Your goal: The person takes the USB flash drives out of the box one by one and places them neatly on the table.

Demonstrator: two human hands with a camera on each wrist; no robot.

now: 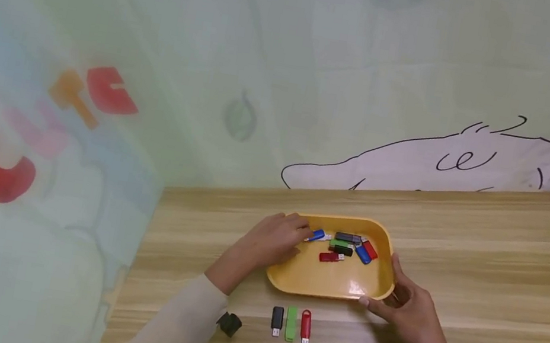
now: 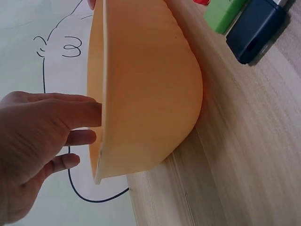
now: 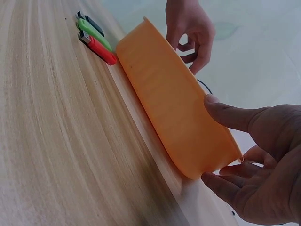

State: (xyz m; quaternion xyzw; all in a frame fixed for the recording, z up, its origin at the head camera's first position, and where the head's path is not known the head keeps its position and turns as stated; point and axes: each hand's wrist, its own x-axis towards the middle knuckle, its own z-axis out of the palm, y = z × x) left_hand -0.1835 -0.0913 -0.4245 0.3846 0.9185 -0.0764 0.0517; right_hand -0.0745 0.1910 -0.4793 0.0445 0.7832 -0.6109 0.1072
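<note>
Tray (image 1: 312, 276): one
Blue USB sticks (image 1: 363, 254) inside: two
Red sticks (image 1: 328, 257) inside: two
Dark sticks (image 1: 348, 238) inside: two
Green stick (image 1: 338, 243) inside: one
Near sticks (image 1: 291, 324) on bench (image 1: 481, 270): three
Hands (image 1: 414, 316): two

The left hand (image 1: 275, 240) reaches into a yellow tray (image 1: 309, 276) of USB sticks (image 1: 363, 254); the right hand (image 1: 413, 314) grips its corner; three sticks (image 1: 291, 324) lie on the surface (image 1: 485, 277).

- I see smooth, glossy plastic in the yellow tray (image 1: 312, 278)
- plastic, metal-plugged red USB stick (image 1: 306, 323)
- smooth, wood-grained tabletop (image 1: 485, 277)
- matt cloth on my sleeve (image 1: 182, 320)
</note>
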